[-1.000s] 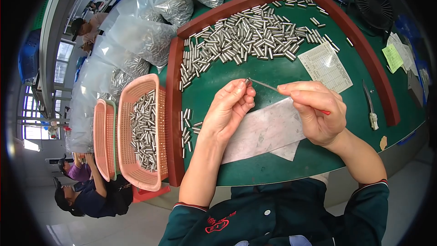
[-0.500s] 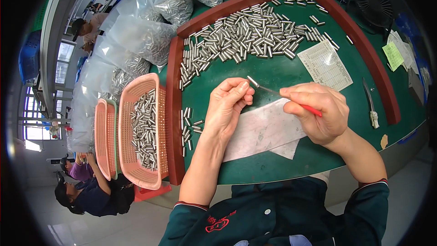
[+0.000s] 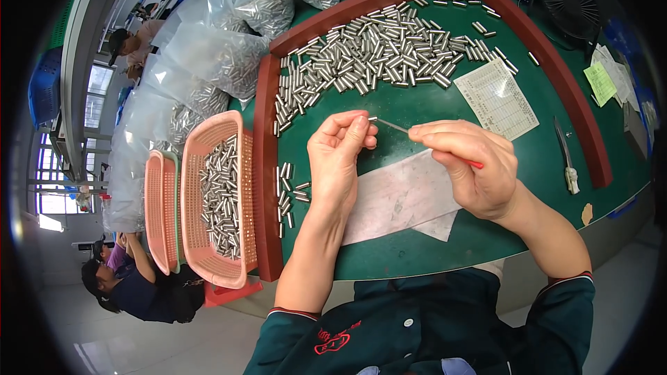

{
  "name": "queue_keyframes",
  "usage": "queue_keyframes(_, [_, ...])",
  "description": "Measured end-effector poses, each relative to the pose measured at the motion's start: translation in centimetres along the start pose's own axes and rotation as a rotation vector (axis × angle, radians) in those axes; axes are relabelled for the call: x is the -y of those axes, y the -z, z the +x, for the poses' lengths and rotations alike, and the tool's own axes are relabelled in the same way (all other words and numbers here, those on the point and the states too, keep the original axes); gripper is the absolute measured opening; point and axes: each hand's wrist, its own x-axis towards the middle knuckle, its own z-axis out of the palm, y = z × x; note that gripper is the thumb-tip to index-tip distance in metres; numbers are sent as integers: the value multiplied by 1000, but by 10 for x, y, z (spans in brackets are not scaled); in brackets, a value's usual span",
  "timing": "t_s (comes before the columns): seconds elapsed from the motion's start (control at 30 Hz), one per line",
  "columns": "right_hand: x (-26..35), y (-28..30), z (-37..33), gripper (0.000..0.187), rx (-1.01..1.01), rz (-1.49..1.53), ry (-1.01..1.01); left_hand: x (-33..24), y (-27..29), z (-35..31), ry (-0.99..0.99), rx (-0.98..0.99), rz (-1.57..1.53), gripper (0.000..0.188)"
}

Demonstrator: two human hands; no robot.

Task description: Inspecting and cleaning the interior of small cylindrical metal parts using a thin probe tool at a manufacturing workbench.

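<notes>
Head view: left hand (image 3: 338, 153) up over the table (image 3: 389, 264), thumb and forefinger pinching one metal pin (image 3: 373, 118) by its near end; its bright far end poked out past my fingertips. Other fingers of that hand curled in toward the palm. Right hand (image 3: 479, 167) gripped a thin tool (image 3: 394, 126), thumb and fingers closed on it, red handle (image 3: 476, 164) showing below my fingers. Grey shaft slanted up and left, tip at the pin's end; touching or just short of it, I couldn't tell.

Cloth (image 3: 403, 198), pale and stained, lay flat under and between my hands, a corner of white paper (image 3: 438, 226) out from below it. Big pile (image 3: 375, 48) of like pins sat beyond my hands, inside the red-brown rail (image 3: 267, 167). Small group (image 3: 284, 194) of pins lay left of my left wrist, near the rail. Printed form (image 3: 496, 100) lay beyond my right hand, by the pile's edge. Knife (image 3: 565, 156) with a wrapped handle lay well to the right.

Outside the rail, left: pink basket (image 3: 246, 187) part full of pins, second basket (image 3: 158, 215) beside it, clear bags (image 3: 236, 62) of pins behind. Black fan (image 3: 568, 7) stood far right. Two co-workers (image 3: 142, 295) sat at lower left.
</notes>
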Motion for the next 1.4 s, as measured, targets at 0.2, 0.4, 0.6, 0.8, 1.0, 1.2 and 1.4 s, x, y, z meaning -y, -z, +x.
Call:
queue_keyframes(0.2, [3,2,2,20,-76,17,-38,-1,-5,-2,-117,-21,114,8])
queue_keyframes(0.4, [3,1,-5,19,-91,78,-79,-12,-3,-7,-165,-49,188,11])
queue_keyframes(0.6, [9,-4,-6,17,128,80,160,-24,7,-28,-207,-161,291,8])
queue_keyframes(0.8, [7,2,-8,10,-95,442,-168,-16,32,-57,-342,-278,570,7])
queue_keyframes(1.0, [4,0,-16,10,-19,275,-162,-16,60,-91,-337,-256,1025,10])
queue_keyframes(1.2, [2,-2,-14,9,-48,353,-233,-19,50,-105,-586,-225,1159,8])
queue_keyframes(1.4, [0,-5,-14,7,-34,355,-246,-6,60,-95,-679,-89,1365,12])
